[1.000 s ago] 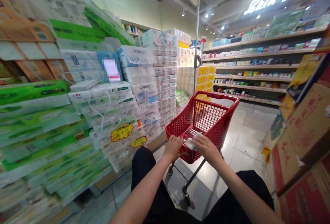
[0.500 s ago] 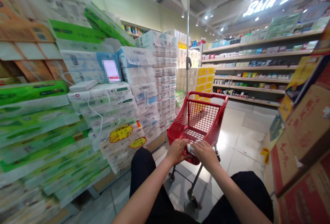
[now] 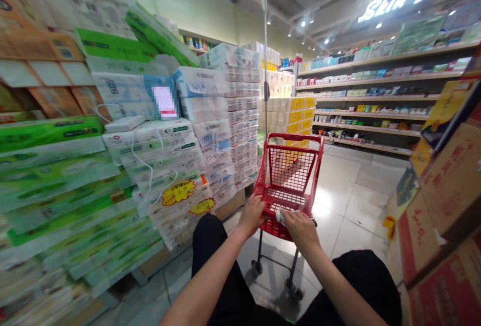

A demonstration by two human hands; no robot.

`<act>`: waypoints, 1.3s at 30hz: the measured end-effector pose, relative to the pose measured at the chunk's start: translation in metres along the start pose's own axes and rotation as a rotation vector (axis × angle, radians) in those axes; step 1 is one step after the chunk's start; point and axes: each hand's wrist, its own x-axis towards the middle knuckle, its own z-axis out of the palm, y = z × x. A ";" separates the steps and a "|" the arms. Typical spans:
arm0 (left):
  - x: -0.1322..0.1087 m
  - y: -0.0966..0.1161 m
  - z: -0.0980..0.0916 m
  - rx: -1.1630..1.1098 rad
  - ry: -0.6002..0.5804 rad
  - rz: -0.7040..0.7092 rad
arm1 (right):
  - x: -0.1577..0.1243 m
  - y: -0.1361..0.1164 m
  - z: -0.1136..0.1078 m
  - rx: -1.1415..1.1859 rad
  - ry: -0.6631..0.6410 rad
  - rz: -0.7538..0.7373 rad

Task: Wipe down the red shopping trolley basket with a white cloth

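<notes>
A small red shopping cart (image 3: 289, 171) stands on the tiled floor just ahead of me, with nothing visible in its basket. My left hand (image 3: 251, 214) is closed round the cart's near rim on the left. My right hand (image 3: 299, 226) grips the same rim on the right and presses a small white object (image 3: 279, 214) against it; I cannot make out what that object is. A thin metal pole (image 3: 265, 55) rises from the cart towards the ceiling.
Tall stacks of tissue packs (image 3: 150, 130) line the left side, with yellow price tags (image 3: 177, 192). Cardboard boxes (image 3: 447, 186) crowd the right edge. Shelves of goods (image 3: 368, 100) run along the back right. The pale tiled aisle (image 3: 353, 201) leads ahead.
The cart has swung from pointing right to pointing more straight ahead, and its pole has shifted left. Both hands stayed on the rim.
</notes>
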 end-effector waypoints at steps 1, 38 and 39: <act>-0.001 0.004 0.001 0.002 0.007 -0.012 | 0.001 -0.004 0.004 -0.010 -0.005 0.005; 0.011 0.043 -0.016 -0.008 -0.146 0.276 | -0.040 0.044 0.002 0.299 0.026 0.012; 0.009 0.029 -0.019 -0.001 -0.141 0.311 | -0.039 0.044 0.002 0.277 0.021 -0.001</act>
